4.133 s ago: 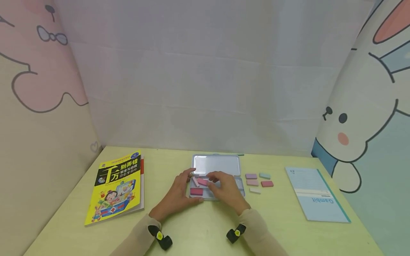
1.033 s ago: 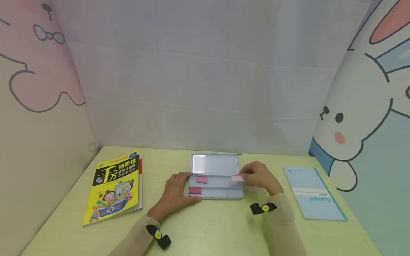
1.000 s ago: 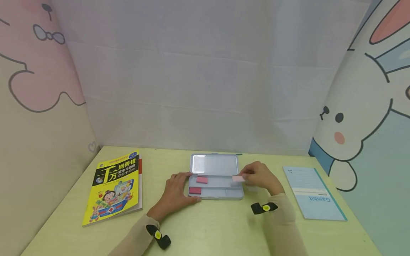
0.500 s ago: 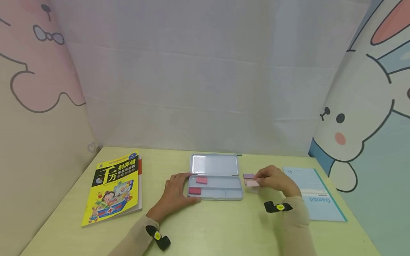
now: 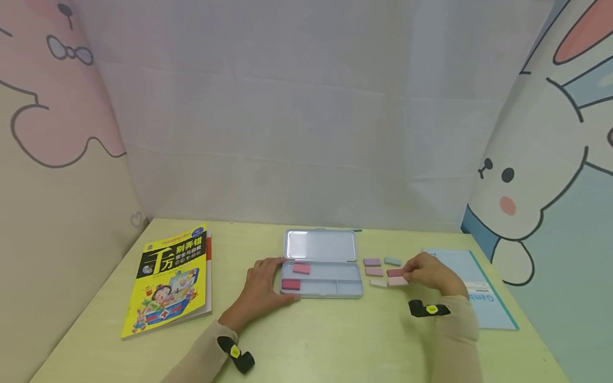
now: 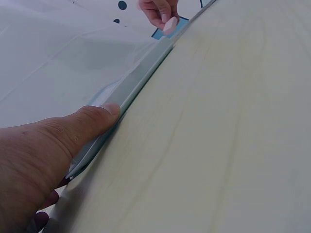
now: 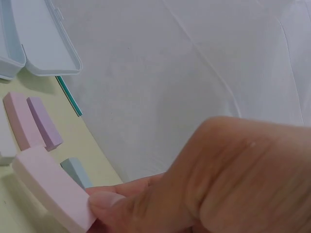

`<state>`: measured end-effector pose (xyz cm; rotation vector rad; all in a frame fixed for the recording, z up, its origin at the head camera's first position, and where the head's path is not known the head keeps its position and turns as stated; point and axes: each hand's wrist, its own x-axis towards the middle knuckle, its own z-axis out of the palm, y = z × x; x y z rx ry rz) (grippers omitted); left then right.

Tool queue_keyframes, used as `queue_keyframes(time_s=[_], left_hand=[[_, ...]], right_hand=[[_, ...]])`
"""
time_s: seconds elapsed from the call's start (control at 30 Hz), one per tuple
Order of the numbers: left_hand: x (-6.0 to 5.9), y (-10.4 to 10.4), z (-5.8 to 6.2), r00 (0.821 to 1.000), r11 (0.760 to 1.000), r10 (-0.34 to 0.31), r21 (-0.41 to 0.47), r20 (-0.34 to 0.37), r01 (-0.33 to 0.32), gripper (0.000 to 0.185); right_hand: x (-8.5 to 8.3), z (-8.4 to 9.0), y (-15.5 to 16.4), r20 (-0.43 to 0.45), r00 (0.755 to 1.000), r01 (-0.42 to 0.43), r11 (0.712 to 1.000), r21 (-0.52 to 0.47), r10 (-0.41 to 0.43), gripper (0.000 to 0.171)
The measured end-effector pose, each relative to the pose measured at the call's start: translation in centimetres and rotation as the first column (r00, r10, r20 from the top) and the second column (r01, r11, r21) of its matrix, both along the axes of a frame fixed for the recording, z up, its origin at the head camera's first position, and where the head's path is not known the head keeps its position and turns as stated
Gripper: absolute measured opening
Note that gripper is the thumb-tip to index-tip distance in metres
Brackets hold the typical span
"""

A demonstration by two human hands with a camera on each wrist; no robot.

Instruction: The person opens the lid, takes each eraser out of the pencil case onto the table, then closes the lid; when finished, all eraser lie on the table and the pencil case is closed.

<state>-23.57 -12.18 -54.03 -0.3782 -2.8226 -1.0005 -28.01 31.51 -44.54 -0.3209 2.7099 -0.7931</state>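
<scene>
meanwhile, the left hand (image 5: 261,290) is lying with fingers relaxed against the open case (image 5: 322,279), steadying it, while the right hand (image 5: 431,274) is pinching a pale pink eraser (image 5: 397,281), lowering it among other erasers (image 5: 374,267) on the tabletop (image 5: 311,335).

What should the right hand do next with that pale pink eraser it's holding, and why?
Probably lower it the last bit and let go. The right hand pinches the pale pink eraser just beside the loose erasers lying on the table right of the open case, in a free spot below the red one. The left hand steadies the case.
</scene>
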Motion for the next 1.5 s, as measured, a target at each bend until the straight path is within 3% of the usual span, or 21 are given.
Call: queue_keyframes(time_s=[0.27, 0.83, 1.23, 1.5], left_hand=[[0.0, 0.0, 0.0, 1.000, 1.000, -0.001, -0.008, -0.010, 0.001, 0.095], [0.1, 0.1, 0.3, 1.000, 1.000, 0.002, -0.012, -0.003, -0.002, 0.095], [0.0, 0.0, -0.1, 1.000, 1.000, -0.003, -0.005, -0.010, 0.003, 0.095], [0.0, 0.0, 0.0, 1.000, 1.000, -0.005, -0.005, -0.008, 0.005, 0.096]], right_hand=[[0.1, -0.2, 0.3, 0.034, 0.999, 0.038, 0.998, 0.050, -0.040, 0.021], [0.4, 0.0, 0.3, 0.060, 0.995, 0.080, 0.995, 0.058, -0.084, 0.031], [0.4, 0.1, 0.3, 0.045, 0.996, 0.078, 0.997, -0.008, -0.078, 0.029], [0.2, 0.9, -1.0, -0.025, 0.999, -0.027, 0.994, -0.102, 0.025, 0.028]])
